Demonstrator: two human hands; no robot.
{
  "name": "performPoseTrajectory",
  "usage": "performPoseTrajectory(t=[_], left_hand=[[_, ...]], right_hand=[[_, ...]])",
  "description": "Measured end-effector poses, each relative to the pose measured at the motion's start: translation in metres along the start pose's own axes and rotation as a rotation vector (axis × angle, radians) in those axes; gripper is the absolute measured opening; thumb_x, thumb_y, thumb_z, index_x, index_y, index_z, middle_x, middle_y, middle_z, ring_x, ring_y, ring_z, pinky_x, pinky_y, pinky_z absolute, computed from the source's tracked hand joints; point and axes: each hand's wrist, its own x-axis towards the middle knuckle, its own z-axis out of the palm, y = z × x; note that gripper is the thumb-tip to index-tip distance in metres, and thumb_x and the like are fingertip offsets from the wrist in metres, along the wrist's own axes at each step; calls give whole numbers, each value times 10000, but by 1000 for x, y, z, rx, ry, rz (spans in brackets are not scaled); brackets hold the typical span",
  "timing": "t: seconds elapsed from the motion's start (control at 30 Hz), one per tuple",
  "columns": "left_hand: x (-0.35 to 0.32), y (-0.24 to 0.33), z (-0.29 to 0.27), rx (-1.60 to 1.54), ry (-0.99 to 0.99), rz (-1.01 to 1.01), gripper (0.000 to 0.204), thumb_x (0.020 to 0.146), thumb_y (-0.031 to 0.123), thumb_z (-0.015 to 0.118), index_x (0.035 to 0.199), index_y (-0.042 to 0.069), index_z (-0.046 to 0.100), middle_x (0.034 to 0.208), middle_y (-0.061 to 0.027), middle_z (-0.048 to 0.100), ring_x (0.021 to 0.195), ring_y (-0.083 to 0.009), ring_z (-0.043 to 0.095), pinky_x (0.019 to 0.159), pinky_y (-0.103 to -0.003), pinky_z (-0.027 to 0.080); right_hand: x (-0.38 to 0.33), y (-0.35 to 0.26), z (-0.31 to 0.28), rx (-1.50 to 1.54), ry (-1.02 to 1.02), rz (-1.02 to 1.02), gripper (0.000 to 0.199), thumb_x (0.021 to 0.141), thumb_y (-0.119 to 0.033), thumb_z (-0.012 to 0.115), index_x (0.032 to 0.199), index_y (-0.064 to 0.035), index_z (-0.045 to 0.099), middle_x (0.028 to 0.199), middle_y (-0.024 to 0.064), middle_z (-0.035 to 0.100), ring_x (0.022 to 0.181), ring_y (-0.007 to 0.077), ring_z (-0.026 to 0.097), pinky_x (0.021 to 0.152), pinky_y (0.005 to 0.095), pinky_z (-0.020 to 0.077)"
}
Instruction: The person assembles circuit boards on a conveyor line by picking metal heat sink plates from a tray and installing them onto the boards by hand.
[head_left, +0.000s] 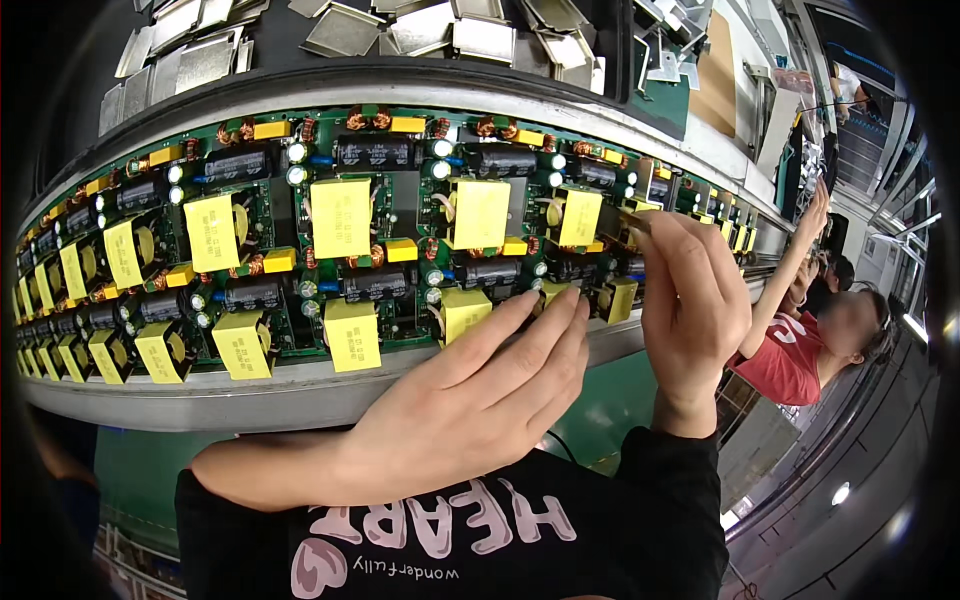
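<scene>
Long rows of green circuit boards [290, 215] run across in front of me, carrying yellow-wrapped transformers [341, 218], black capacitors [376, 152] and copper coils. My left hand [480, 375] lies with its fingers stretched out over the near row. Its fingertips rest by a yellow transformer [465, 310] and partly cover the parts there. My right hand [695, 295] is raised over the boards at the right, thumb and fingers pinched together. Between them shows the edge of a thin metal piece [636, 224]; the fingers hide most of it.
A metal rail [300, 405] borders the boards on my side. Beyond the far rail, dark trays hold many bent metal plates [420, 30]. At the right, a person in a red shirt [790, 355] reaches toward the line with one arm. Green floor [150, 470] shows below.
</scene>
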Motion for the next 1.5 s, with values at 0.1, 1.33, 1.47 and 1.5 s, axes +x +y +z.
performPoseTrajectory(t=[0.1, 1.33, 1.47, 1.5], left_hand=[[0, 0, 0, 21, -3, 5, 295, 905, 174, 555, 1154, 67, 672, 1338, -59, 637, 1322, -199, 549, 1147, -387, 398], [10, 13, 6, -128, 77, -113, 350, 879, 212, 628, 1164, 15, 677, 1327, -93, 634, 1311, -240, 547, 1124, -406, 417], [22, 14, 10, 37, 153, -102, 434, 876, 253, 629, 1229, 3, 662, 1396, -118, 588, 1343, -251, 519, 1144, -409, 394], [23, 13, 12, 58, 109, -104, 467, 877, 272, 628, 1256, -1, 651, 1424, -124, 565, 1362, -255, 501, 1157, -411, 380]], right_hand=[[2, -2, 1, 3, -6, 23, 156, 834, 102, 718, 976, 47, 680, 889, 144, 696, 764, 250, 681, 687, 312, 538], [3, 1, -8, 54, -37, 19, 204, 843, 54, 725, 1029, -3, 666, 830, 115, 632, 677, 265, 617, 580, 355, 494], [3, 5, -7, 52, -73, 10, 238, 830, 80, 701, 1049, -3, 657, 840, 116, 623, 688, 272, 609, 591, 364, 495], [4, 6, -7, 40, -88, -6, 254, 823, 90, 692, 1056, -3, 655, 843, 116, 619, 693, 273, 607, 594, 366, 496]])
